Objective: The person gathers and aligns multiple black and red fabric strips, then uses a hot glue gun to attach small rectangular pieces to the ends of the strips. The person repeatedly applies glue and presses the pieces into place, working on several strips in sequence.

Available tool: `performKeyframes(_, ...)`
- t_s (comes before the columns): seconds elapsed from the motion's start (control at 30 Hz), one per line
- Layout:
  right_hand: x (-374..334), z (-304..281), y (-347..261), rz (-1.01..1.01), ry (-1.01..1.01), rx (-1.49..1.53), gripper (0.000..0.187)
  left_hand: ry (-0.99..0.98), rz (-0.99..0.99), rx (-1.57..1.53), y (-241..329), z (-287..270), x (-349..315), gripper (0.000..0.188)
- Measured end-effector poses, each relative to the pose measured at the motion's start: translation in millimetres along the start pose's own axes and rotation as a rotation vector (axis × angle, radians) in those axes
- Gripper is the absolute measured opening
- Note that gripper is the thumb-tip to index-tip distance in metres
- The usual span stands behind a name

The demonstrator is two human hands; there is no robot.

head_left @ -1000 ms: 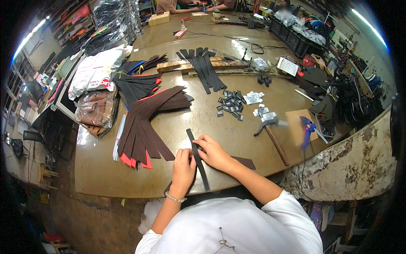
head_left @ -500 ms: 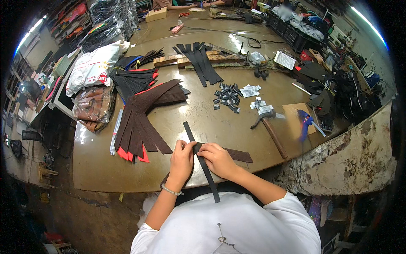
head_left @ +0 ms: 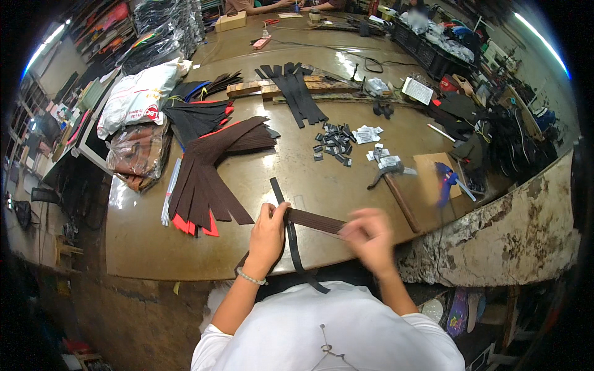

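My left hand (head_left: 267, 230) is closed near the table's front edge. It pinches a narrow black strap (head_left: 294, 250) where a ribbed dark brown strip (head_left: 314, 221) crosses it. The strap's far end sticks out beyond my fingers, and its near end hangs over the edge against my white shirt. Out to the right runs the brown strip, toward my right hand (head_left: 370, 238). Motion smears that hand's fingers at the strip's right end, so their grip is unclear. Part of the brown strip also shows beside my left wrist.
Fanned brown strips (head_left: 207, 176) lie at left, by black strips (head_left: 198, 117) and a white bag (head_left: 139, 96). Ahead are small black pieces (head_left: 334, 142) and white labels (head_left: 366, 134). A hammer (head_left: 401, 201) and blue glue gun (head_left: 445, 179) lie right. People's arms (head_left: 272, 7) show far off.
My right hand has left the crossing point and moved right, to the brown strip's end. The brown strip now lies over the black strap, whose near end has bent. My left hand stays put.
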State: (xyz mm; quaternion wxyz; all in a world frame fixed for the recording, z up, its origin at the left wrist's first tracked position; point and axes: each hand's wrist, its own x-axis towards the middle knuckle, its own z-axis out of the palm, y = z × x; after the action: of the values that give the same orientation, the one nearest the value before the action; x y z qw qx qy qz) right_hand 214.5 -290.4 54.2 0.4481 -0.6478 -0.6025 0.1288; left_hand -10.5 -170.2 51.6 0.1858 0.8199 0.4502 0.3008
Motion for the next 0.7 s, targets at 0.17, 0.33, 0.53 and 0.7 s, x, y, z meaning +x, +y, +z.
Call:
performKeyframes(0.17, 11.6, -114.6, 110.3, 0.546, 0.998, -0.589, 0.057, 0.156, -0.073, -0.141, 3.3, -11.2, -2.8, 0.027)
performKeyframes(0.33, 23.8, -160.2, 171.6, 0.607, 0.66, -0.446, 0.073, 0.051, -0.093, -0.076, 8.4, -18.9, -28.2, 0.021)
performKeyframes(0.53, 78.6, -167.6, 134.0, 0.446, 0.564, -0.593, 0.059, 0.034, 0.012, 0.003, -1.1, -4.9, -20.1, 0.029)
performKeyframes(0.7, 93.9, -101.0, 29.2, 0.372, 0.164, 0.157, 0.05, 0.037, 0.02, -0.068, -9.9, -5.4, -14.4, 0.024)
